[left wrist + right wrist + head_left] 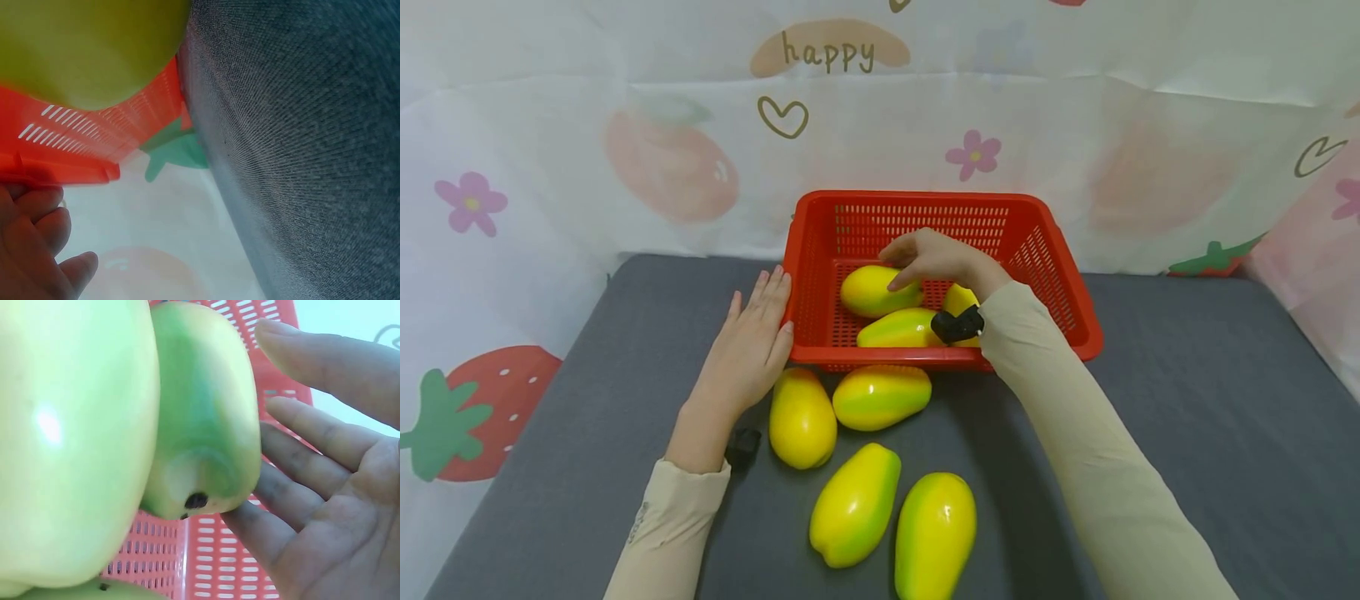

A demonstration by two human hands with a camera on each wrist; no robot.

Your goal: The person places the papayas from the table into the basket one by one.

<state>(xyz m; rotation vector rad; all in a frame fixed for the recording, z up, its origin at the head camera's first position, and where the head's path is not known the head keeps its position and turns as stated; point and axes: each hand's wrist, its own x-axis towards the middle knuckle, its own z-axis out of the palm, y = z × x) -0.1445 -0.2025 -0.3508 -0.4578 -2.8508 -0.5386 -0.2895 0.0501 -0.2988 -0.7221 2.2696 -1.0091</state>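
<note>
My left hand (pixel 751 346) lies along the left wall of a red plastic basket (pixel 887 357), its fingers extended at the rim. In the left wrist view, those fingertips sit right under the basket's edge. Over the inside of the basket, my right hand (pixel 936 257) is held with loosely spread fingers beside a yellow-green papaya (pixel 872 292). The right wrist view shows that papaya (pixel 206 412) close to the fingers, with the thumb apart from it. A second papaya (pixel 898 329) lies nearer the front wall, and a third (pixel 961 298) is partly hidden behind the right wrist.
Several more papayas lie on the grey cloth in front of the basket: one (pixel 802 418) by the left hand, another (pixel 882 398) against the front wall, and two (pixel 855 506) (pixel 935 533) closer to me. A printed curtain (pixel 865 150) hangs behind.
</note>
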